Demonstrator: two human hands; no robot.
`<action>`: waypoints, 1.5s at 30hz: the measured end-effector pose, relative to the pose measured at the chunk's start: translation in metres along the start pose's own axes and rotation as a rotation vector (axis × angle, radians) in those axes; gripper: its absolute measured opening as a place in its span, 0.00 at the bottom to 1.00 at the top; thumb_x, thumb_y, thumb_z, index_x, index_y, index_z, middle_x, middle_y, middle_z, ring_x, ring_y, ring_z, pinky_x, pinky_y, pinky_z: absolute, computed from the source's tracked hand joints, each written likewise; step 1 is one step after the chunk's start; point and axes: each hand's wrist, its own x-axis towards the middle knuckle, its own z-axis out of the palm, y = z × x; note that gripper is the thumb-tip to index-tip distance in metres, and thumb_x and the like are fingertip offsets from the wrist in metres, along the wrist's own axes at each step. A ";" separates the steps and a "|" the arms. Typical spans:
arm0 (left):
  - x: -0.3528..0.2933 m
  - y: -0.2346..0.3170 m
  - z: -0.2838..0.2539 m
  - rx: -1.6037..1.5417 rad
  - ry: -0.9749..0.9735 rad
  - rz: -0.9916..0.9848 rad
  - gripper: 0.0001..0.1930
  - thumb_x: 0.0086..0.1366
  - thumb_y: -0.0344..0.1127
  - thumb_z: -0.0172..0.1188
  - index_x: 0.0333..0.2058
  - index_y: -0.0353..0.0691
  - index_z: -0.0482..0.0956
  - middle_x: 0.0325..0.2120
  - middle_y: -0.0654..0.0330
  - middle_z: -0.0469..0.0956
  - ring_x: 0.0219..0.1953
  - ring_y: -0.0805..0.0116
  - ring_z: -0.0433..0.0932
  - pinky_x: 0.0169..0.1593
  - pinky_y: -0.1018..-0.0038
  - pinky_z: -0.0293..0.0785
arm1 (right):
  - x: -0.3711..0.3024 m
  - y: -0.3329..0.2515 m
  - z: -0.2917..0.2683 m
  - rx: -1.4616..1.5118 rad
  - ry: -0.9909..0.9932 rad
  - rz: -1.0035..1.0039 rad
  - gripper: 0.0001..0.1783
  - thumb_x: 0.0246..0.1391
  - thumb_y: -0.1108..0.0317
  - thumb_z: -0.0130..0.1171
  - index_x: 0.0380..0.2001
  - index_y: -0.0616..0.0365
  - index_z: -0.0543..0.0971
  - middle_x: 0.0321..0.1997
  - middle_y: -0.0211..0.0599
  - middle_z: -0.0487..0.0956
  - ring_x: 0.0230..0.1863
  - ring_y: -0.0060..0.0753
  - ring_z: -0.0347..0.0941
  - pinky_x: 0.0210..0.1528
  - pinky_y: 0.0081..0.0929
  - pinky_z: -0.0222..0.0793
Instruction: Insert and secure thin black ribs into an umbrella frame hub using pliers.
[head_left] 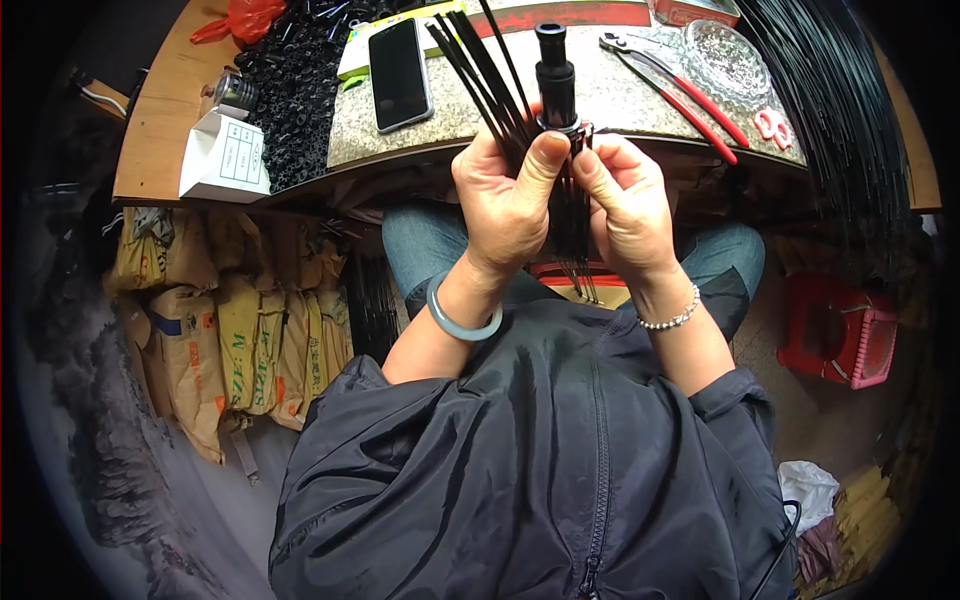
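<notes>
In front of my chest, over the table's near edge, my left hand and my right hand come together around a black stepped plastic tube. It stands upright, open end up, with a thin metal ring at its base. My left thumb presses at that ring. My right thumb and fingers are pinched just beside it, on a small part mostly hidden by the fingertips. A bundle of thin black rods is also in my left hand, slanting up to the left. More thin rods hang below between my hands.
On the table lie a smartphone, a heap of small black tubes, a white box, red-handled pliers, a glass dish and pink-handled scissors. Long black rods spill over the right edge. A red stool stands at right.
</notes>
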 end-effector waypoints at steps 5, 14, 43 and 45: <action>0.001 -0.004 0.004 -0.059 0.012 -0.015 0.16 0.60 0.36 0.59 0.43 0.32 0.74 0.34 0.55 0.79 0.34 0.70 0.78 0.41 0.76 0.73 | 0.000 0.006 0.000 -0.059 -0.005 -0.097 0.07 0.53 0.71 0.58 0.33 0.61 0.73 0.32 0.29 0.77 0.32 0.14 0.70 0.37 0.13 0.68; 0.003 -0.001 0.003 -0.057 0.008 -0.020 0.16 0.59 0.37 0.60 0.42 0.32 0.74 0.31 0.58 0.79 0.32 0.73 0.77 0.39 0.78 0.72 | -0.002 0.001 0.007 -0.165 0.005 -0.141 0.06 0.53 0.74 0.57 0.34 0.63 0.73 0.33 0.31 0.77 0.34 0.15 0.71 0.38 0.14 0.69; 0.003 -0.007 -0.009 -0.193 -0.088 -0.083 0.17 0.59 0.36 0.59 0.43 0.31 0.72 0.35 0.54 0.78 0.35 0.64 0.79 0.42 0.71 0.76 | 0.008 -0.015 -0.007 -0.179 -0.086 0.061 0.06 0.48 0.73 0.62 0.30 0.62 0.77 0.31 0.31 0.79 0.30 0.15 0.72 0.33 0.16 0.70; 0.002 -0.008 -0.007 -0.176 -0.046 -0.071 0.18 0.59 0.36 0.59 0.44 0.30 0.72 0.35 0.53 0.78 0.35 0.64 0.79 0.41 0.72 0.76 | 0.007 -0.013 -0.004 -0.217 -0.051 0.047 0.05 0.48 0.74 0.63 0.29 0.62 0.77 0.29 0.30 0.79 0.29 0.15 0.72 0.34 0.15 0.70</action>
